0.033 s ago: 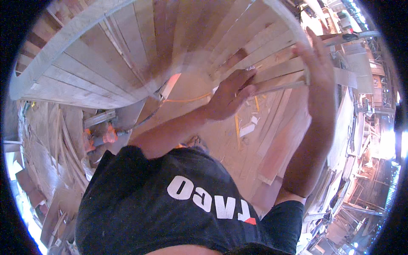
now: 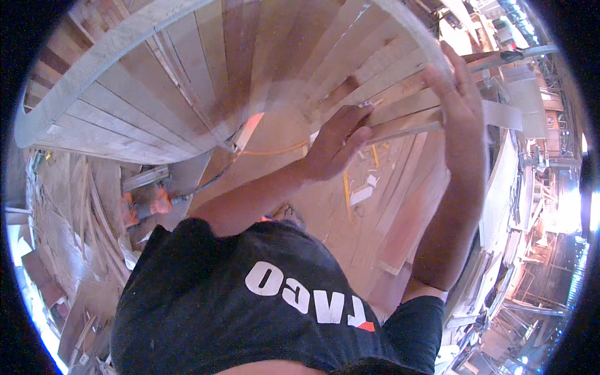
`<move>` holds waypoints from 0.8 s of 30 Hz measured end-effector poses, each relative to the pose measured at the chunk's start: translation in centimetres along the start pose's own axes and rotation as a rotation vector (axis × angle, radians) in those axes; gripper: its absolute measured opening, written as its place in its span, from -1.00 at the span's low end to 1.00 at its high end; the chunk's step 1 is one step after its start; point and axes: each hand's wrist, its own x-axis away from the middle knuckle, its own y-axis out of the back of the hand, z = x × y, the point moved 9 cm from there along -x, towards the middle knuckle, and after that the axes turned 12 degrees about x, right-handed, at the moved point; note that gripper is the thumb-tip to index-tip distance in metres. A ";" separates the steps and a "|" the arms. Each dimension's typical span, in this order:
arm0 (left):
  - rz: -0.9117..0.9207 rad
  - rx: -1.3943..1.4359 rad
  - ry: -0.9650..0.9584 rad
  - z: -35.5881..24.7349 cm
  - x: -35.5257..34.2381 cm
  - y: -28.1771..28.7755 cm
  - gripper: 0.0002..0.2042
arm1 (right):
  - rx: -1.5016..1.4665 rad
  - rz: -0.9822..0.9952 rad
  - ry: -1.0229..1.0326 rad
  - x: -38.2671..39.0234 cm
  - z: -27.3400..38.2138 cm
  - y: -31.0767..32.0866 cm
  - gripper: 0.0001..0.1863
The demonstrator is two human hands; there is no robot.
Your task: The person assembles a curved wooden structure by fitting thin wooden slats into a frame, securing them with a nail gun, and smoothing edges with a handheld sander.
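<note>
A large curved panel of wooden slats [image 2: 212, 56] with a pale bent rim [image 2: 409, 22] arches in front of me. My right hand [image 2: 459, 94] is at the right part of that rim, thumb on the inner side and fingers over the outer side. My left hand [image 2: 340, 140] is at the lower ends of the slats near the middle, fingers bent and thumb apart. A small pale bit shows at its fingertips, too small to name. Whether that hand grips the slat edge is hidden.
An orange power tool [image 2: 147, 206] lies on the floor at left, with a dark cord. An orange line [image 2: 275, 150] crosses the floor under the panel. Long boards [image 2: 400, 212] lie beneath my right arm. Stacked wood and offcuts [image 2: 500, 275] fill the right side.
My right hand and the panel's right edge have shifted slightly left. My left hand stays nearly in place, a touch lower.
</note>
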 end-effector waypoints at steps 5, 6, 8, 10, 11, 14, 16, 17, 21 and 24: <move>-0.050 0.023 -0.019 0.3 -1.3 -0.5 -0.62 | -0.384 0.002 -0.036 -0.4 -1.4 -1.6 -0.42; -0.051 -0.006 -0.044 0.3 -1.6 -0.6 -0.67 | -0.323 -0.009 0.085 -0.3 -0.7 -1.4 -0.42; -0.071 -0.003 -0.060 -0.1 -1.5 -1.6 -0.71 | -0.424 -0.009 0.045 0.3 -1.0 -0.9 -0.41; -0.083 0.014 -0.073 -0.5 -1.7 -1.2 -0.76 | -0.463 -0.015 -0.050 0.2 -1.8 -1.6 -0.40; -0.109 0.087 -0.017 -0.2 -1.4 -1.2 -0.77 | -0.427 -0.021 -0.066 0.7 -1.8 -0.9 -0.40; -0.155 0.147 0.060 1.0 -0.8 -1.2 -0.78 | -0.219 -0.020 -0.036 0.6 -0.5 -0.7 -0.40; -0.170 0.159 0.083 1.6 -0.5 -1.7 -0.77 | -0.291 -0.025 -0.044 0.5 -1.8 -1.0 -0.39; -0.220 0.158 0.078 1.5 -0.4 -1.6 -0.75 | -0.361 -0.023 -0.059 0.5 -2.1 -1.2 -0.38; -0.317 0.201 -0.037 -0.3 -0.4 -0.8 -0.67 | -0.460 0.050 -0.132 0.8 -2.5 -1.7 -0.37; -0.232 -0.015 -0.077 -0.9 -0.6 -0.1 -0.56 | -0.501 0.012 -0.062 -0.1 -2.6 -1.8 -0.37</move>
